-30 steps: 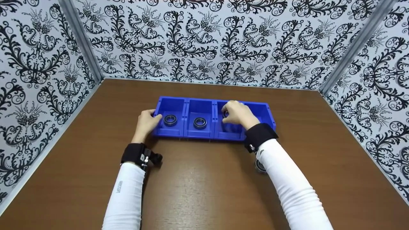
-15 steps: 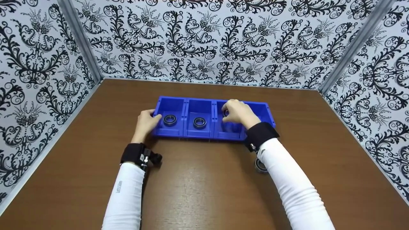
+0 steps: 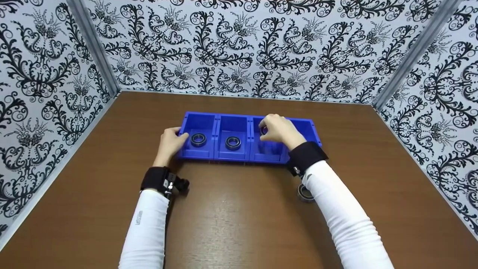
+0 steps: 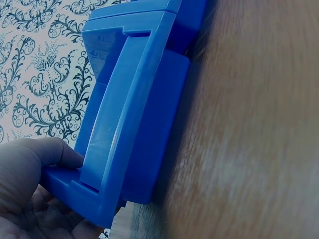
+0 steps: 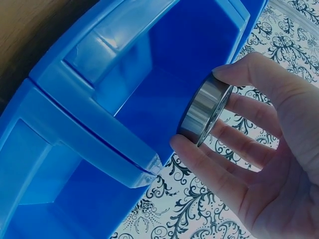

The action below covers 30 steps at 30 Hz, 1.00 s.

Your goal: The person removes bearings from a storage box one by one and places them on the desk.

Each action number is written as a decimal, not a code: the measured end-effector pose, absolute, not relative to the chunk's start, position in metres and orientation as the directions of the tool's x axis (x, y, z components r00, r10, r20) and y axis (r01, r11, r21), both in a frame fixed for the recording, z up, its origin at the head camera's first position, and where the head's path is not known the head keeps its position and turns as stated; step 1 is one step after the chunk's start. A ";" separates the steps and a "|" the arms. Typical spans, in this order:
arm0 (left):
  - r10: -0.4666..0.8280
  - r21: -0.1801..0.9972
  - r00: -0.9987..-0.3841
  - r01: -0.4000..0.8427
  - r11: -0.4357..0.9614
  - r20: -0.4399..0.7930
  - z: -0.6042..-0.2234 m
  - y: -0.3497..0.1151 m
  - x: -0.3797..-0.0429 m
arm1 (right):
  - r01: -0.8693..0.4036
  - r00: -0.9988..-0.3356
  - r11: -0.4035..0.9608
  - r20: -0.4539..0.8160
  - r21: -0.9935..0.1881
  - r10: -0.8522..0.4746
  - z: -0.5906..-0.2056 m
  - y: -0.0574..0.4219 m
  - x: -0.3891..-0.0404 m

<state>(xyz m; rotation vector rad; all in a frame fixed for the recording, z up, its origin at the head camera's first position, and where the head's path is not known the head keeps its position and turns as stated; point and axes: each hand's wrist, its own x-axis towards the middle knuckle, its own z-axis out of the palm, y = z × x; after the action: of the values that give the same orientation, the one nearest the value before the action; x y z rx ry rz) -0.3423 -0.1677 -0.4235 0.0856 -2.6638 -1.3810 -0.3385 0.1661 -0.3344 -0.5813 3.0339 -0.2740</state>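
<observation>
A blue divided bin [image 3: 231, 161] with several compartments stands on the table. My left hand [image 3: 171, 145] grips its left end wall, thumb over the rim, as the left wrist view shows. My right hand [image 3: 278, 130] is over the right part of the bin, pinching a metal ball bearing [image 5: 205, 110] between thumb and fingertips. In the right wrist view that bearing is tilted beside the compartment opening. One bearing [image 3: 198, 139] lies in the leftmost compartment and another bearing [image 3: 233, 143] in the one beside it. The right hand and wrist strap partly hide the right compartments.
A further bearing [image 3: 305, 192] lies on the brown wooden table [image 3: 231, 216], partly hidden by my right sleeve. Patterned black-and-white panels [image 3: 239, 48] with grey metal corner posts [image 3: 95, 46] stand around the table's back and sides.
My right hand has risen very slightly, still holding the bearing over the bin. The left hand keeps its grip on the end wall, and the other bearings have stayed put.
</observation>
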 end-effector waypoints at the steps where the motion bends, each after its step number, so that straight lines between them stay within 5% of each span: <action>1: -0.114 0.815 -0.989 0.014 0.579 0.098 -0.423 -0.168 -0.342 | -0.365 -0.928 0.913 -0.003 -0.180 -0.372 -0.334 0.166 -0.338; 30: -0.109 0.818 -0.990 0.008 0.576 0.086 -0.424 -0.167 -0.343 | -0.376 -0.924 0.909 -0.004 -0.181 -0.383 -0.328 0.168 -0.329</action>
<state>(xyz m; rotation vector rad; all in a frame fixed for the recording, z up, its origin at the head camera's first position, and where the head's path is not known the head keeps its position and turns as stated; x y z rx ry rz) -0.3432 -0.1672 -0.4242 0.0869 -2.6741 -1.3882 -0.3293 0.1683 -0.3283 -0.6025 3.0304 -0.2753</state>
